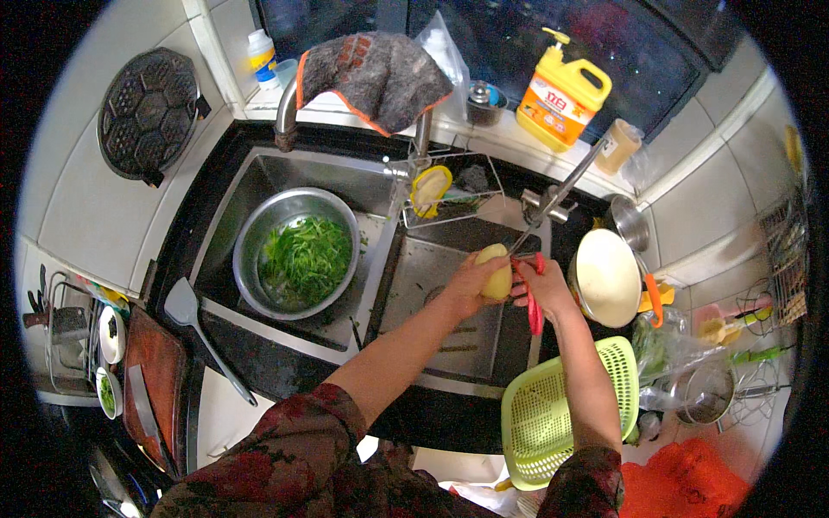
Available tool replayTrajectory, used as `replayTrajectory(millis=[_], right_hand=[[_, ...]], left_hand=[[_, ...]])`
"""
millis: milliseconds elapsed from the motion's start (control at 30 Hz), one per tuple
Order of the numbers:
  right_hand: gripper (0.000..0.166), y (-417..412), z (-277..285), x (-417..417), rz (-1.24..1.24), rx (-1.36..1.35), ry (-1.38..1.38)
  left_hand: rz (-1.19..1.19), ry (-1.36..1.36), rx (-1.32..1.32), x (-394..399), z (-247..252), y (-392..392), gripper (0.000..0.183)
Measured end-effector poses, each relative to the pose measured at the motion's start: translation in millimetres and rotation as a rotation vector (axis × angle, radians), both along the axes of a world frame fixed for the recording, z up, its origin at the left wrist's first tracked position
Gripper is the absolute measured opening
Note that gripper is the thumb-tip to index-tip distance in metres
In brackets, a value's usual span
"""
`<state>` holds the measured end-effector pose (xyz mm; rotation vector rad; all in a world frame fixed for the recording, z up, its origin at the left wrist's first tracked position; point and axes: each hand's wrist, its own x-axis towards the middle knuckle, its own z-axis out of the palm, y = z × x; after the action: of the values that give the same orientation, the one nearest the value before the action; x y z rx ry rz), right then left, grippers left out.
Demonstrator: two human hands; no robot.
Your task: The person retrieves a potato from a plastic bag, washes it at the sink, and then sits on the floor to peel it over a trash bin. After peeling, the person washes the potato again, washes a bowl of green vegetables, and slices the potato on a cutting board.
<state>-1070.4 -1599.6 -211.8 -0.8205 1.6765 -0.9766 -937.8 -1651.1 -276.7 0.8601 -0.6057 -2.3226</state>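
Observation:
A pale yellow peeled potato point(496, 275) is gripped in my left hand point(469, 281), above the right sink basin point(414, 272). Close beside it, my right hand point(544, 285) holds a red-handled tool point(535, 314). Part of that tool is hidden by my fingers, and I cannot tell whether its working end touches the potato. The long metal spout of a faucet point(550, 210) slants down to just above my hands. In the left basin point(214, 285), a steel bowl point(241, 259) holds cut leafy greens point(307, 259).
A green plastic colander point(537, 414) sits under my right forearm. Right of the basin stands a cream-coloured bowl point(607, 278). A wire rack point(453, 223) spans the sink's back. At left lie a grey spatula point(214, 349), a cutting board point(158, 353) and a knife point(146, 405).

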Motion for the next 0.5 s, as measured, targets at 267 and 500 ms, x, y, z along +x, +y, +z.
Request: replayTrajectory(millis=[267,500], right_hand=[[0.017,-34,0,-14,0.147,-0.055,0.281],[0.027,-14,44,14,0.631,-0.440,0.885]], left_hand=[[-0.059,-0.960,-1.162,1,20,-5,0.053],[-0.165,-0.773,-1.324,36,5,10,0.058]])
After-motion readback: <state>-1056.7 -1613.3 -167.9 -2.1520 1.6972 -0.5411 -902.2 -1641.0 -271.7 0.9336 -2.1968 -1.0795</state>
